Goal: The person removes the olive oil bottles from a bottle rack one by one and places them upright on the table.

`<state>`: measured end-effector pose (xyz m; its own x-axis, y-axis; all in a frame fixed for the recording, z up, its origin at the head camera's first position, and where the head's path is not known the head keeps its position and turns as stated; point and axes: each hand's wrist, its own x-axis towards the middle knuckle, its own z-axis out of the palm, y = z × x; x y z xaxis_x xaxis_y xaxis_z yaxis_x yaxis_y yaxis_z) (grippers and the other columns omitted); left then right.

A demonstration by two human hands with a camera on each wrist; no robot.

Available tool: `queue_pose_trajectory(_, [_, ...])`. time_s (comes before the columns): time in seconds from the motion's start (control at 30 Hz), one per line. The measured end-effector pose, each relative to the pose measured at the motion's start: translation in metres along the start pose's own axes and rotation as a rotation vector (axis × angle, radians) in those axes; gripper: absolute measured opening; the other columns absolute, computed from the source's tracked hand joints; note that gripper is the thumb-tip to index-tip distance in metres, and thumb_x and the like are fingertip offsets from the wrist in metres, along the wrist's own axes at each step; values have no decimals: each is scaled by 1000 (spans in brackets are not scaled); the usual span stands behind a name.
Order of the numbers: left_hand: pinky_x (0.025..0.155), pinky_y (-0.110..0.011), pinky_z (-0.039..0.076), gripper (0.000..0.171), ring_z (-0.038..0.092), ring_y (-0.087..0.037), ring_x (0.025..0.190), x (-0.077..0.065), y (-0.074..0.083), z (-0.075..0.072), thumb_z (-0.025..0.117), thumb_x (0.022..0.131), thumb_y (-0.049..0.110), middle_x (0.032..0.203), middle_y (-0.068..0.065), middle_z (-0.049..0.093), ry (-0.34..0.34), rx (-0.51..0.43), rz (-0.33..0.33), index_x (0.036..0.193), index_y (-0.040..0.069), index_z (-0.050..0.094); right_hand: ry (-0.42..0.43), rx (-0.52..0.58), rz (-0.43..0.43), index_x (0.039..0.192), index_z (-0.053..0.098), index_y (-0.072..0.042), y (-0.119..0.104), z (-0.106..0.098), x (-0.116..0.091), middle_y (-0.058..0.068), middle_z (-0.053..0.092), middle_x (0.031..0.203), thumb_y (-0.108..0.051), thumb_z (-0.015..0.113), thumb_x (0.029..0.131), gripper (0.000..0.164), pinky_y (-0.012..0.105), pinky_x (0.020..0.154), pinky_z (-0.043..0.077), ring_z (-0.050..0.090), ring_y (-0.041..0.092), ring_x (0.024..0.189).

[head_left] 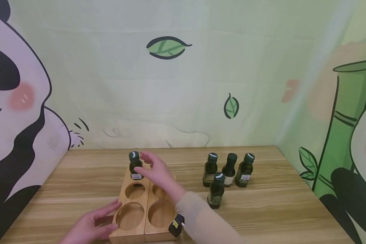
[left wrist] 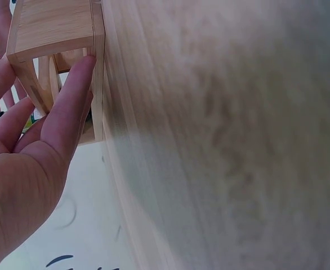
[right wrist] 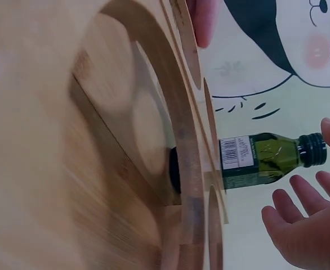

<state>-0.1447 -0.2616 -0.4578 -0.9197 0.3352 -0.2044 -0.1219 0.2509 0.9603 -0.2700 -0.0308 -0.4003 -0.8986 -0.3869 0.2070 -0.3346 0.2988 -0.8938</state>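
Note:
A wooden bottle rack (head_left: 129, 238) with round holes in its top stands on the table. In the far left hole sits a small dark green glass bottle (head_left: 134, 167) with a dark cap, its lower part inside the rack. My right hand (head_left: 159, 172) is just beside this bottle, fingers spread and loosely bent; in the right wrist view the thumb is close to the cap (right wrist: 312, 149) and the other fingers are apart from the glass. My left hand (head_left: 89, 223) rests against the rack's near left side with fairly straight fingers (left wrist: 69, 107).
Right of the rack, several similar bottles stand in a cluster: one in front (head_left: 216, 195), others behind, including a slim-necked bottle (head_left: 229, 171). The wooden table (head_left: 277, 210) ends at a printed cloth backdrop (head_left: 109, 84). A small black device (head_left: 175, 227) is on my right wrist.

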Motion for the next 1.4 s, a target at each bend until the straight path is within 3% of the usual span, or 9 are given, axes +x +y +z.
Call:
queue_pose_trajectory(0.33, [78, -48, 59, 71, 48, -47, 127, -1, -1, 0, 71, 93, 21, 157, -29, 18, -2, -5, 4, 151, 0, 36, 1, 35, 67, 148, 46, -19, 9, 6, 10, 4, 55, 142, -32, 74, 91, 65, 44, 103, 46, 50, 29, 130])
queue_pose_trajectory(0.63, [78, -48, 59, 70, 45, -48, 128, 0, -3, -1, 71, 93, 19, 158, -28, 17, -6, -10, 5, 151, -1, 36, 4, 80, 74, 148, 47, -16, 13, 12, 17, 11, 54, 142, -26, 76, 89, 67, 46, 102, 46, 49, 35, 130])
queue_pose_trajectory(1.0, [77, -47, 59, 68, 44, -49, 128, -1, -3, 0, 69, 94, 15, 157, -29, 17, -10, -18, 47, 150, -2, 35, 20, 116, 58, 145, 51, -19, 11, 17, 21, 7, 59, 137, -22, 74, 91, 58, 45, 100, 47, 54, 28, 126])
queue_pose_trajectory(1.4, [78, -47, 59, 68, 41, -52, 130, -1, -3, -1, 69, 94, 15, 158, -29, 14, -14, -17, 33, 151, -3, 35, 85, 113, 48, 136, 60, -20, 4, 21, 23, 4, 67, 125, -18, 73, 92, 46, 46, 102, 46, 58, 24, 121])
